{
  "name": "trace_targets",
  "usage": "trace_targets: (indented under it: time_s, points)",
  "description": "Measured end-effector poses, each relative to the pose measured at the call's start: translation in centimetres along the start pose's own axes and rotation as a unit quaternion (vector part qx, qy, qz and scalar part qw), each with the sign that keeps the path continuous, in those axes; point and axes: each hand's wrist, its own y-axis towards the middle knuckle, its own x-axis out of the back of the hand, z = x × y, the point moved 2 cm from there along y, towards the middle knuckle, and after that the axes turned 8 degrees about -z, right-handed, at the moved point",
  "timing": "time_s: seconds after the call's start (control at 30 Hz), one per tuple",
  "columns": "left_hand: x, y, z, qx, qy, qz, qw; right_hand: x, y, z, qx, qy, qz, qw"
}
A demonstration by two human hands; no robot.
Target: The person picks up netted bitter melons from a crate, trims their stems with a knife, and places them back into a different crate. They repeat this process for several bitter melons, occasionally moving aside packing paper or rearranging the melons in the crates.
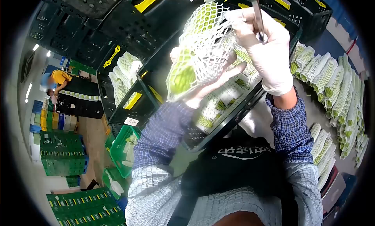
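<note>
Pale-green gourds (183,76) in white foam net sleeves (213,54) are held up over a dark crate. My left hand (214,85) is closed round them from below, its fingers partly hidden behind the netting. My right hand (269,50), in a white glove, is closed with its fingertips pinching the net's upper right edge. A slim metal tool (257,13) with a round end lies across the right hand's fingers; I cannot tell what it is. Below both hands, more netted gourds (218,106) lie in the black crate (234,120).
Rows of netted gourds (332,77) are stacked on the right. More netted gourds (123,73) fill a black crate at left. A green basket (121,151) stands lower left, near stacked green crates (62,153). A person in a yellow top (60,77) bends over a table far left.
</note>
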Motion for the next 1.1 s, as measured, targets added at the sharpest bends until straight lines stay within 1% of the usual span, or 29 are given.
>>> trace_targets:
  time_s: [0.03,0.1,0.2,0.23,0.3,0.33,0.37,0.4,0.43,0.47,0.5,0.53,0.6,0.63,0.67,0.7,0.73,0.77,0.8,0.87,0.9,0.97,1.0,1.03,1.07,1.1]
  points:
    - [0.1,0.3,0.1,0.014,-0.017,0.009,1.000,0.4,0.2,-0.4,0.020,-0.034,0.004,0.999]
    - [-0.3,0.3,0.6,0.038,0.006,0.132,0.990,0.1,0.6,-0.9,0.010,0.030,-0.013,0.999]
    - [0.5,1.1,0.8,0.030,0.034,0.109,0.993,0.4,0.6,-1.5,-0.061,0.063,-0.025,0.996]
    - [0.4,1.0,0.8,0.028,0.040,0.102,0.994,0.6,0.6,-1.5,-0.056,0.049,0.009,0.997]
    - [1.0,1.0,-0.3,-0.009,0.154,-0.016,0.988,1.7,0.9,-1.3,-0.047,0.018,0.078,0.996]
    - [1.0,0.8,-0.8,-0.029,0.201,-0.031,0.979,2.8,1.0,-0.9,-0.109,0.039,0.140,0.983]
    - [1.1,0.6,-1.3,-0.048,0.247,-0.048,0.967,3.7,1.0,-1.8,-0.103,0.085,0.133,0.982]
    - [0.7,0.2,-1.8,-0.071,0.284,-0.020,0.956,4.7,0.9,-2.8,-0.097,0.131,0.126,0.979]
    - [0.3,-0.2,-2.2,-0.092,0.319,0.008,0.943,5.6,1.0,-2.6,-0.136,0.151,0.117,0.972]
    - [-0.1,-0.6,-2.5,-0.112,0.355,0.037,0.928,6.2,1.1,-2.8,-0.134,0.188,0.098,0.968]
    - [-0.4,-0.7,-2.7,-0.130,0.390,0.069,0.909,6.3,0.8,-2.5,-0.109,0.132,0.111,0.979]
    - [-0.6,-1.0,-2.9,-0.218,0.548,0.043,0.807,6.0,0.4,-1.8,-0.084,0.075,0.120,0.986]
    - [-1.4,-1.5,-1.3,-0.173,0.412,0.065,0.892,4.2,-0.5,-1.3,-0.074,-0.005,0.173,0.982]
    - [-0.9,-2.0,-1.7,-0.215,0.497,0.023,0.840,3.4,-0.8,-1.2,-0.066,-0.044,0.199,0.977]
    - [-1.5,-2.7,-1.1,-0.217,0.475,-0.020,0.852,2.3,-1.2,-0.8,-0.032,-0.062,0.200,0.977]
    - [-0.5,-2.9,-2.7,-0.246,0.475,0.002,0.845,1.4,-2.0,-1.5,-0.007,-0.089,0.200,0.976]
    - [0.5,-2.9,-4.3,-0.275,0.474,0.024,0.836,0.5,-2.6,-1.8,0.040,-0.114,0.157,0.980]
    - [-1.3,-3.6,-2.0,-0.365,0.460,-0.023,0.809,-0.3,-3.4,-2.1,0.084,-0.141,0.111,0.980]
    - [-3.1,-4.3,0.3,-0.450,0.448,-0.077,0.769,-0.6,-3.1,-0.8,0.095,-0.238,0.081,0.963]
    - [-5.3,-4.3,1.4,-0.350,0.393,-0.078,0.847,1.5,-2.2,0.7,-0.011,-0.204,0.127,0.971]
    - [-6.9,-4.8,4.8,-0.359,0.381,-0.123,0.843,2.2,-2.0,1.1,-0.029,-0.189,0.117,0.974]
    - [-7.1,-4.8,6.0,-0.314,0.426,-0.065,0.846,5.0,-2.9,2.1,-0.015,-0.168,0.082,0.982]
    - [-6.2,-4.4,5.3,-0.268,0.488,0.005,0.831,6.1,-3.6,1.8,-0.029,-0.095,0.055,0.994]
    - [-4.9,-3.7,4.0,-0.238,0.554,0.089,0.793,8.0,-4.6,2.1,-0.043,-0.128,0.019,0.991]
    - [-5.4,-3.4,4.7,-0.261,0.641,0.142,0.707,10.1,-5.8,2.3,-0.047,-0.160,-0.007,0.986]
    - [-6.1,-3.1,5.5,-0.279,0.717,0.192,0.609,13.1,-7.1,2.4,-0.057,-0.149,-0.010,0.987]
